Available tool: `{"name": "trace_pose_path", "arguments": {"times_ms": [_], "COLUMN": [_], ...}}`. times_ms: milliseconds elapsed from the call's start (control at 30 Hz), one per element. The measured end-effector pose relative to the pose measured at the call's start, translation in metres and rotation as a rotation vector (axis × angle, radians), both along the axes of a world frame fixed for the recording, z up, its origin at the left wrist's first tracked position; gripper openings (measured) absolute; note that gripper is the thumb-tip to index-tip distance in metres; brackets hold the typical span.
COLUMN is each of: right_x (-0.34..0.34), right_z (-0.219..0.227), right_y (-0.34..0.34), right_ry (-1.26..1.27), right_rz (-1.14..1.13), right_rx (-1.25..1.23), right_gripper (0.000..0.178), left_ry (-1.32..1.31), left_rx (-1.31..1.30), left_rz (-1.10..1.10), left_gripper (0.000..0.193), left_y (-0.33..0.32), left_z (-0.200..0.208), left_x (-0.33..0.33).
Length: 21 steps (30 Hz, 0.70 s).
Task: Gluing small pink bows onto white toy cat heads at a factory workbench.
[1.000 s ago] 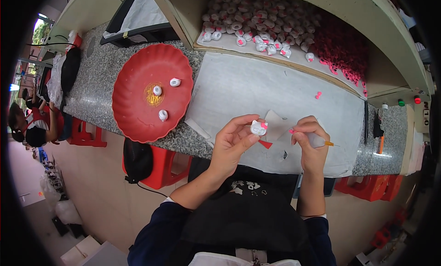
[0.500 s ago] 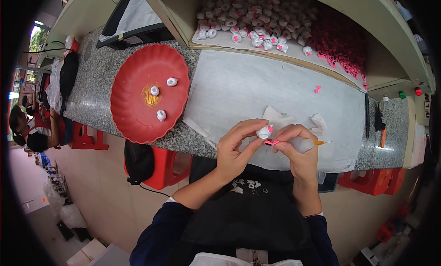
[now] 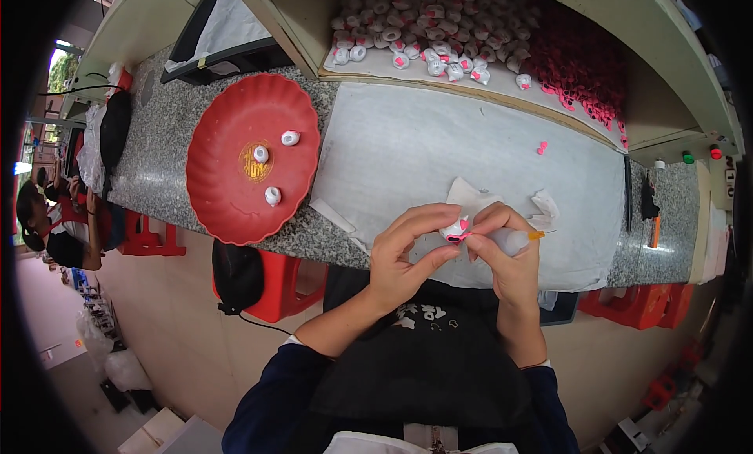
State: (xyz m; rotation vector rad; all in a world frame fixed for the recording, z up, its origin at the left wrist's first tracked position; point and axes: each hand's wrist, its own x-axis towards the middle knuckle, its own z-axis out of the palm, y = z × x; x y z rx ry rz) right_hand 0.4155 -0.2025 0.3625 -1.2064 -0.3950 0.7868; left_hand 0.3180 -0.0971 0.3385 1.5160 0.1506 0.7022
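Red scalloped round dish (image 3: 227, 120), left of frame: three small white beads (image 3: 272, 196) inside. Beige open shelf box (image 3: 284, 32), top of frame: heap of white beads (image 3: 439, 22), pile of small pink pieces (image 3: 584, 69) on its right. Black tray (image 3: 216, 73), upper left: white sheet (image 3: 227, 26) in it.

Centre of frame, I see both hands close together over the pale paper mat (image 3: 392, 140). Left hand (image 3: 396, 256): forefinger and thumb nearly closed, pinching the small white cat-head figure (image 3: 454, 228). Right hand (image 3: 508, 269): fingertips pinched on the thin pink-and-black piece (image 3: 455, 238), set against the head; translucent bottle with an orange needle tip (image 3: 515, 243) tucked in the same hand.

Half a second ago, I had the piece below the head; now it's up against it. Dish count unchanged.
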Motion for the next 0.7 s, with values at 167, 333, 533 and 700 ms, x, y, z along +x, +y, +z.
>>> {"name": "trace_pose_path", "arguments": {"times_ms": [167,333,533,700], "right_x": [-0.003,-0.003,-0.003,-0.007], "right_z": [-0.01,-0.004,0.001,0.004], "right_y": [-0.001,0.0,0.001,0.003], "right_ry": [-0.175,-0.094,-0.107,-0.039], "right_rz": [-0.027,-0.016,0.125,0.064], "right_rx": [-0.005,0.034,-0.013,0.005], "right_gripper": [0.018,0.031,0.041,0.031], "left_ry": [0.029,-0.018,0.032,0.052], "left_rx": [-0.272,-0.491,-0.471,-0.463], "left_rz": [-0.06,-0.152,-0.153,-0.187], "left_gripper": [0.032,0.029,0.027,0.025], "left_y": [0.002,0.003,0.003,0.003], "left_z": [0.001,0.006,0.007,0.009], "left_x": [-0.002,-0.003,-0.006,-0.006]}}
